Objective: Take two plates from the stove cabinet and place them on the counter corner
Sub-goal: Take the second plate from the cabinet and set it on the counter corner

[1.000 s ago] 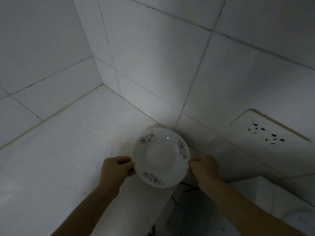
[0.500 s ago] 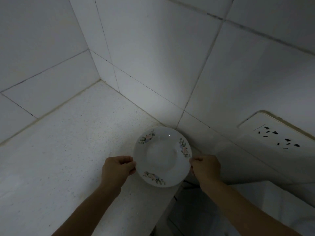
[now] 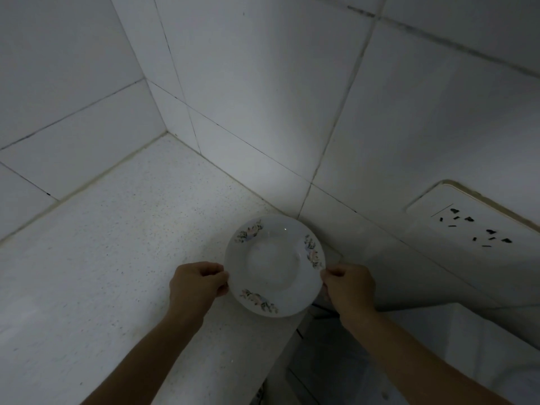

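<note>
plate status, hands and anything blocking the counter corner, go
Left hand and right hand both gripping the floral plate by opposite rims. Plate at the speckled counter edge, short of the corner. Only one plate visible. Nothing in the way.

plate (image 3: 274,266): glazed ceramic, glossy, smooth, floral print on rim. desk (image 3: 117,258): speckled stone-like top, matt, fine-grained. wall tiles (image 3: 263,83): glossy ceramic, dark grout. socket (image 3: 473,226): smooth plastic.

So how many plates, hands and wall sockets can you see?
Plates: 1 showing, plate; one beneath cannot be ruled out
Hands: 2, left hand, right hand
Wall sockets: 1, socket panel
Total: 4
</note>
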The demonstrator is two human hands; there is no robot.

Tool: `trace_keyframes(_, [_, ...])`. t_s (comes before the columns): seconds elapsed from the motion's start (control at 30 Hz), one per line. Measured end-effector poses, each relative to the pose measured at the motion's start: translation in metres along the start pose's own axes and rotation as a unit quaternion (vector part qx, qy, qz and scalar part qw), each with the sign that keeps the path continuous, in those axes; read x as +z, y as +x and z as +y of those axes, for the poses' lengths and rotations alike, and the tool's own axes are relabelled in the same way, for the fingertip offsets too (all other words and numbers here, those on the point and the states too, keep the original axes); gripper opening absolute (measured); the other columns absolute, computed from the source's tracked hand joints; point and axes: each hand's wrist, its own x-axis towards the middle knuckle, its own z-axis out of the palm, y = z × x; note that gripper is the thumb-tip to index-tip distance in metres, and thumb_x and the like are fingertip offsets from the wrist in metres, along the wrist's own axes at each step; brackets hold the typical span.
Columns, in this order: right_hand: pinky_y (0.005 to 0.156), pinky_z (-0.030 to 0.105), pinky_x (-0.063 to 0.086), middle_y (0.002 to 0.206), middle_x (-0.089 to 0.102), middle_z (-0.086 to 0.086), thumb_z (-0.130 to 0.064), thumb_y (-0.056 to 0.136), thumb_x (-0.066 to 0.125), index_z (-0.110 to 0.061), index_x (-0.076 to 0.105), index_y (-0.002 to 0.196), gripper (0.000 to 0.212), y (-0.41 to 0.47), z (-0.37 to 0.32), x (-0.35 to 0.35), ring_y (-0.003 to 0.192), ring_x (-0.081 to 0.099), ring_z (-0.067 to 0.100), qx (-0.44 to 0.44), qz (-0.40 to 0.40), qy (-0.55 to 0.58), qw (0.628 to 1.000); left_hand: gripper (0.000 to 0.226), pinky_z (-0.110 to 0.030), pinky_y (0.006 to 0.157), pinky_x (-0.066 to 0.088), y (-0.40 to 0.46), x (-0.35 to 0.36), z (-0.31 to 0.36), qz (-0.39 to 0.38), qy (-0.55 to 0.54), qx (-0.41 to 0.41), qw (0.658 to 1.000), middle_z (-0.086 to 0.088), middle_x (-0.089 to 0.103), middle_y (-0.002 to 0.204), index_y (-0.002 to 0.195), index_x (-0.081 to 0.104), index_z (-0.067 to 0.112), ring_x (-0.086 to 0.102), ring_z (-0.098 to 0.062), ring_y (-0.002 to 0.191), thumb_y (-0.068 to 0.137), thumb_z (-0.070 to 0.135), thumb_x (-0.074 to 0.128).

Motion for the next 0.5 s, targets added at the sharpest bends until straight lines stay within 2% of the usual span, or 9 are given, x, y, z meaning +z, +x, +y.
trace_keyframes(0.07, [0.065, 0.044, 0.057, 0.067, 0.07, 0.022, -0.01, 0.076, 0.071, 0.001, 0.072, 0.07, 0.012, 0.0005, 0.0007, 0.0011, 0.063, 0.065, 0.028, 0.015, 0.001, 0.021, 1.0, 0.009, -0.021, 0.052, 0.058, 0.0005, 0.001, -0.0002, 0.004, -0.008, -0.006, 1.0, -0.006, 0.074, 0.068, 0.076, 0.074, 0.012, 0.072, -0.012, 0.055, 0.076, 0.003, 0.077])
trace_keyframes(0.17, [0.071, 0.045, 0.057, 0.071, 0.072, 0.016, -0.01, 0.075, 0.072, -0.004, 0.072, 0.073, 0.006, 0.0005, 0.0004, 0.0021, 0.071, 0.067, 0.033, 0.029, 0.001, 0.038, 0.999, 0.01, -0.018, 0.049, 0.056, -0.0001, 0.0002, -0.0006, 0.014, -0.011, -0.003, 1.0, -0.009, 0.074, 0.068, 0.072, 0.074, 0.01, 0.072, -0.013, 0.053, 0.075, 0.002, 0.078])
trace_keyframes(0.33, [0.065, 0.042, 0.058, 0.064, 0.07, 0.014, -0.01, 0.075, 0.072, -0.008, 0.069, 0.067, 0.009, -0.0014, -0.0002, 0.0023, 0.059, 0.066, 0.028, 0.037, 0.004, 0.047, 0.998, 0.01, -0.019, 0.048, 0.056, 0.0016, -0.0001, -0.0003, 0.01, 0.001, -0.001, 1.0, -0.01, 0.073, 0.066, 0.069, 0.073, 0.009, 0.071, -0.016, 0.055, 0.075, 0.003, 0.078])
trace_keyframes(0.5, [0.063, 0.045, 0.059, 0.063, 0.068, 0.012, -0.008, 0.075, 0.073, -0.012, 0.067, 0.063, 0.015, -0.0039, 0.0013, 0.005, 0.058, 0.065, 0.029, 0.061, 0.012, 0.081, 0.995, 0.008, -0.017, 0.047, 0.054, 0.0051, -0.0002, 0.0008, 0.004, 0.0, -0.001, 1.0, -0.01, 0.072, 0.067, 0.07, 0.073, 0.007, 0.07, -0.019, 0.059, 0.075, 0.002, 0.078])
